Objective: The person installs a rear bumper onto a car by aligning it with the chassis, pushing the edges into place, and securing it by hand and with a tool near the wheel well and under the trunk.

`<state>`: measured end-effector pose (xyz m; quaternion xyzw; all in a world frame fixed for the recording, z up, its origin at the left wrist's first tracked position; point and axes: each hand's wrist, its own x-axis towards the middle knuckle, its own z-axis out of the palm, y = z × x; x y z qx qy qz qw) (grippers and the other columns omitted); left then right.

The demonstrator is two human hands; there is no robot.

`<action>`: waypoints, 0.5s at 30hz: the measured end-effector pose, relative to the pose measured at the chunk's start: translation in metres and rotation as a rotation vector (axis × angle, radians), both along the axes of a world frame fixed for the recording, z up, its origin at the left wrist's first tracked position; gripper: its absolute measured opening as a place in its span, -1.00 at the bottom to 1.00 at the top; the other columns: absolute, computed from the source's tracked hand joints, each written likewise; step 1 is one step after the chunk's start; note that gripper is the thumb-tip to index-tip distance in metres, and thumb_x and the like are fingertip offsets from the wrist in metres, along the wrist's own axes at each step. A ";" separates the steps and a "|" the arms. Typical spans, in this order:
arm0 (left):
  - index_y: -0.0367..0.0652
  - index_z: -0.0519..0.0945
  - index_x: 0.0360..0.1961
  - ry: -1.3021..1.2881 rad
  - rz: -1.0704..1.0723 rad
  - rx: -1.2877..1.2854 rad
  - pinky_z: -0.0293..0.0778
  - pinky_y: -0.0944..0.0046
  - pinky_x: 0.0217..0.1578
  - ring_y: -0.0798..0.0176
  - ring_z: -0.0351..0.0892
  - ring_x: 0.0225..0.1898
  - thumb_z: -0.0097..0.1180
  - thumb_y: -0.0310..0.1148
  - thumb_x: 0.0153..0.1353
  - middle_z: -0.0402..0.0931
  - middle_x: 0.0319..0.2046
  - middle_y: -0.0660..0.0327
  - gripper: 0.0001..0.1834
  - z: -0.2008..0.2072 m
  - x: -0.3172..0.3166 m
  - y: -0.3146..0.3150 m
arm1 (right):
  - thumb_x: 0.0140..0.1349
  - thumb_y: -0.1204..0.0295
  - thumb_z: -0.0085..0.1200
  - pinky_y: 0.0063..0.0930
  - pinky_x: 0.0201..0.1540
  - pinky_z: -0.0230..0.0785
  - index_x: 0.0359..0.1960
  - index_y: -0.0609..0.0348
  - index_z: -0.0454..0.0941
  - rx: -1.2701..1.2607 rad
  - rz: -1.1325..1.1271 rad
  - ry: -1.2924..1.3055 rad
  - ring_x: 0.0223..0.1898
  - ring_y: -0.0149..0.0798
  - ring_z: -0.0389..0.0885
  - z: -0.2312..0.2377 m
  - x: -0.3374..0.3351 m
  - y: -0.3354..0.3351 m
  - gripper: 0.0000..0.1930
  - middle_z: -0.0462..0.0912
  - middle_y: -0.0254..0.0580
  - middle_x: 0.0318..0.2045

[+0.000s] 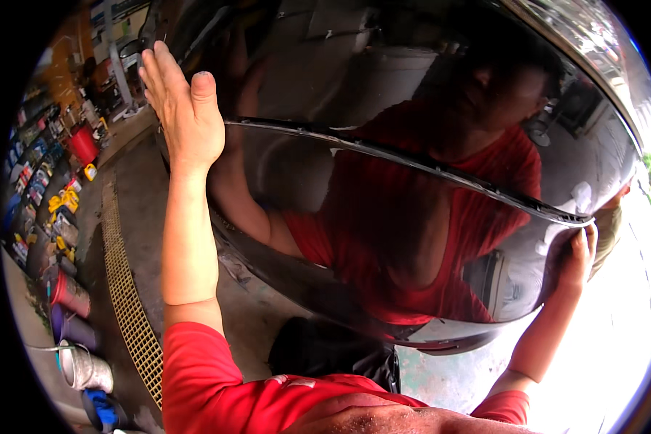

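A glossy black car body panel (289, 173) fills the middle, curving and mirror-like. A narrow dark seam with a shiny edge strip (412, 163) crosses it, sloping down to the right. My left hand (184, 108) is raised at the panel's left side near the seam's left end, thumb up and fingers stretched out, holding nothing. Whether its palm touches the panel is unclear. On the far right, my right hand (577, 253) rests at the panel's edge by the seam's right end, fingers pointing up. Its fingers are partly hidden, and nothing shows in them.
A yellow floor grate (126, 289) runs along the left. Beyond it stand many bottles, a red bucket (83, 145), a purple bucket (76, 329) and a white bucket (87, 365). Behind my right hand, an olive sleeve (609, 239) seems to belong to another person. Bright light washes out the right side.
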<state>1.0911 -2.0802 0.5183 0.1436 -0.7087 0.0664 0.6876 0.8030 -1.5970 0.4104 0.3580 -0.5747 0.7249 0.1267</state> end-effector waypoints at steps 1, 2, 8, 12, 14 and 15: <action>-0.33 -0.10 0.29 0.039 -0.011 0.015 -0.32 -0.16 0.25 -0.29 -0.32 0.32 -0.51 0.38 0.12 -0.24 0.28 -0.27 0.00 0.000 0.000 -0.001 | 0.01 0.09 0.19 -0.46 -0.02 0.23 0.02 0.26 0.29 0.021 -0.051 0.034 -0.13 -0.35 0.39 0.018 0.004 0.013 -0.36 0.45 -0.24 -0.14; -0.32 -0.09 0.29 0.022 -0.013 0.018 -0.31 -0.15 0.25 -0.28 -0.31 0.33 -0.52 0.38 0.12 -0.22 0.29 -0.26 0.00 0.001 -0.002 0.000 | -0.02 0.07 0.19 -0.37 0.07 0.17 0.01 0.29 0.29 0.019 -0.073 0.011 -0.04 -0.29 0.37 0.009 -0.003 0.018 -0.33 0.43 -0.18 -0.08; -0.28 0.01 0.28 -0.084 0.004 -0.001 -0.29 0.03 0.27 -0.07 -0.23 0.35 -0.54 0.32 0.18 -0.11 0.30 -0.11 -0.09 0.006 -0.006 -0.002 | 0.02 0.13 0.15 -0.40 0.06 0.17 0.01 0.28 0.31 -0.016 -0.122 -0.013 -0.04 -0.30 0.36 -0.020 -0.017 0.020 -0.40 0.43 -0.18 -0.07; -0.28 0.09 0.26 -0.021 -0.067 0.024 -0.25 0.15 0.28 0.04 -0.15 0.35 -0.55 0.30 0.21 -0.02 0.29 -0.04 -0.12 0.004 -0.008 -0.006 | 0.04 0.18 0.13 -0.41 0.06 0.17 0.01 0.28 0.32 0.017 -0.199 0.079 -0.04 -0.31 0.36 0.019 -0.002 0.028 -0.44 0.43 -0.19 -0.07; -0.27 0.12 0.25 -0.096 -0.031 -0.014 -0.23 0.14 0.28 0.02 -0.13 0.34 -0.54 0.29 0.21 0.00 0.28 -0.06 -0.13 0.011 -0.014 0.005 | 0.05 0.20 0.12 -0.42 0.06 0.17 0.01 0.27 0.33 -0.009 -0.176 0.009 -0.04 -0.32 0.36 -0.014 -0.020 0.026 -0.46 0.43 -0.19 -0.07; -0.26 0.14 0.24 -0.130 -0.012 -0.033 -0.22 0.14 0.28 0.01 -0.11 0.33 -0.54 0.29 0.21 0.01 0.27 -0.07 -0.14 0.013 -0.017 0.011 | 0.06 0.21 0.11 -0.42 0.06 0.17 0.01 0.27 0.33 -0.017 -0.165 -0.027 -0.04 -0.32 0.36 -0.030 -0.026 0.022 -0.47 0.43 -0.19 -0.07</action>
